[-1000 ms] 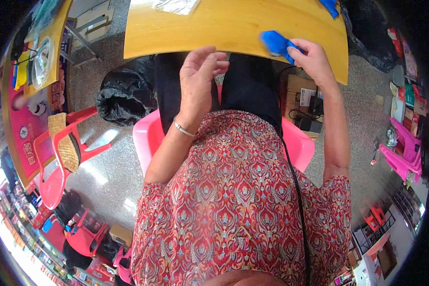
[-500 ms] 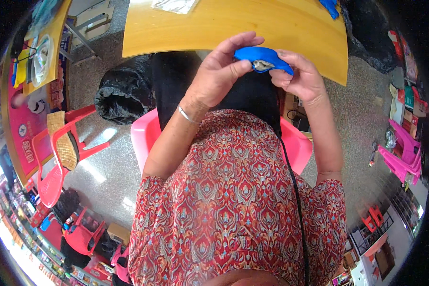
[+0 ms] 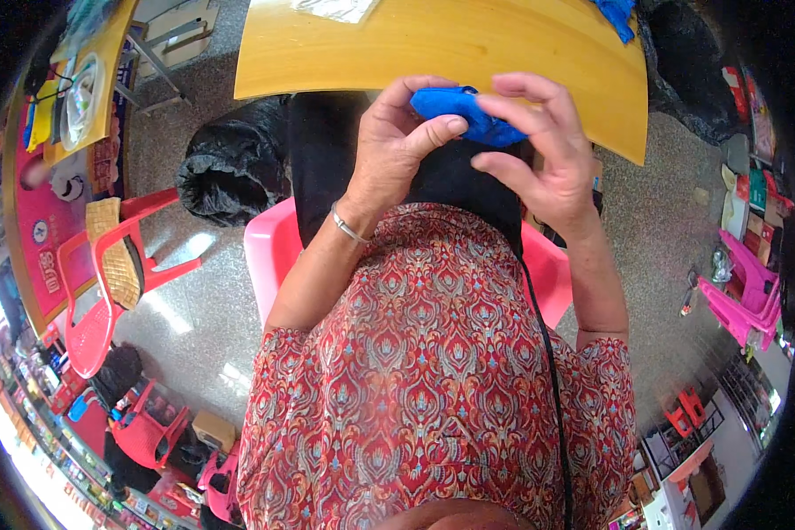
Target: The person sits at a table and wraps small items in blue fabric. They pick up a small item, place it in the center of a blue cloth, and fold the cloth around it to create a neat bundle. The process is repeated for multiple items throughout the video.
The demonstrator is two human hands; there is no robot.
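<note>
Above my lap, at the table's near edge, a small, bright blue fabric piece (image 3: pixel 450 104) with a plump curved shape is gripped in my left hand (image 3: pixel 396 132). My left thumb presses its near face and the fingers lie behind it. My right hand (image 3: pixel 552 159) is at its right end, with thumb and fingers spread apart. One right fingertip overlaps the blue fabric; I cannot tell if it touches. No opening shows on the side of the piece facing up now.
A yellow table (image 3: pixel 450 53) spreads ahead, with a clear plastic bag (image 3: pixel 336 9) at its far edge and more blue fabric (image 3: pixel 617 18) at the far right. Black bags (image 3: pixel 234 163) stand on the floor to the left. A red chair (image 3: pixel 106 283) is further left.
The blue piece has turned, so its pale-lined opening is out of sight. My right hand has let go of its right end and spread its fingers; my left hand keeps its grip.
</note>
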